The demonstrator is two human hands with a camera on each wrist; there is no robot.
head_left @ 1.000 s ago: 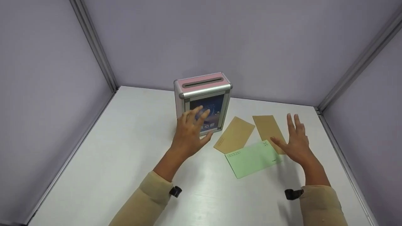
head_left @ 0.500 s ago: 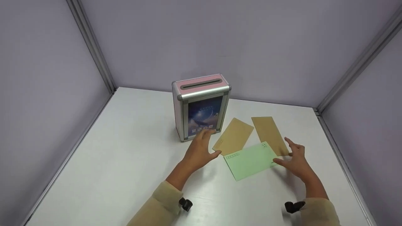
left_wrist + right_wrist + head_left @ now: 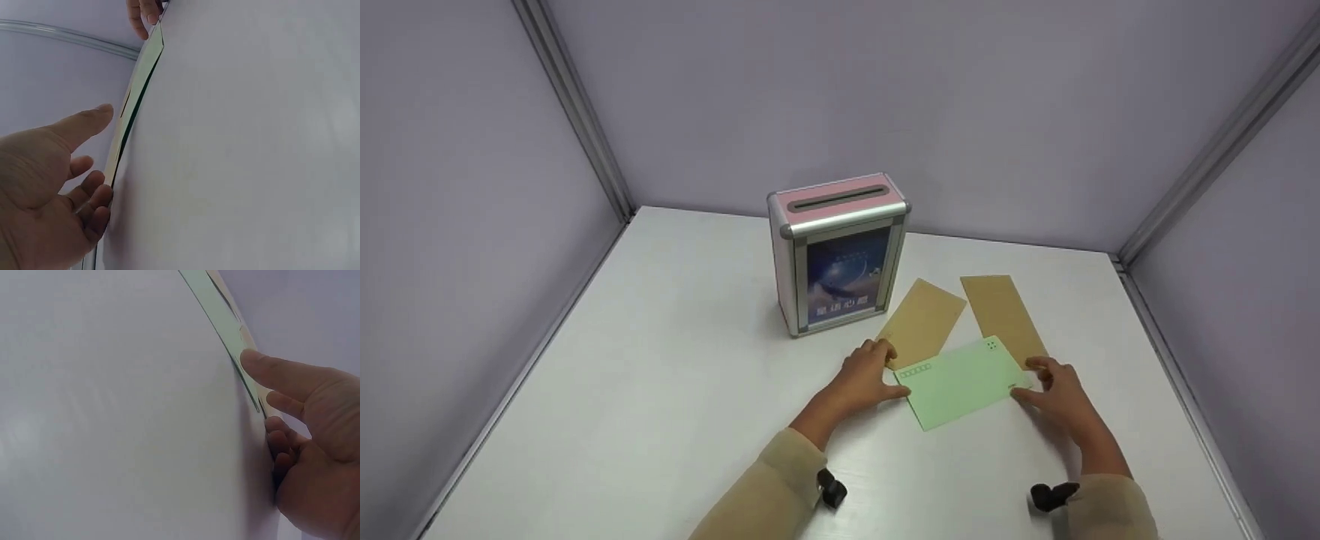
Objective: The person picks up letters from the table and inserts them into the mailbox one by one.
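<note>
- Standing upright toward the back of the white table point(image 3: 660, 390), the pink slotted box point(image 3: 838, 251) is the biggest thing here; it looks rigid and metal-framed, with its slot on top, well apart from both hands.
- Lying flat between the box and the hands, two brown envelopes point(image 3: 922, 322) fan out, their near corners tucked under the green one.
- Resting nearest the person, the green envelope point(image 3: 960, 381) lies flat on the table; I judge it light, thin and floppy, likely to slide on the smooth top, so the short ends are the place to take it, lifting an edge first.
- Touching its left end, the left hand point(image 3: 864, 381) has relaxed, loosely curved fingers at the edge, gripping nothing.
- Meeting its right end, the right hand point(image 3: 1054, 396) sets thumb and fingertips against the edge, not yet pinching.
</note>
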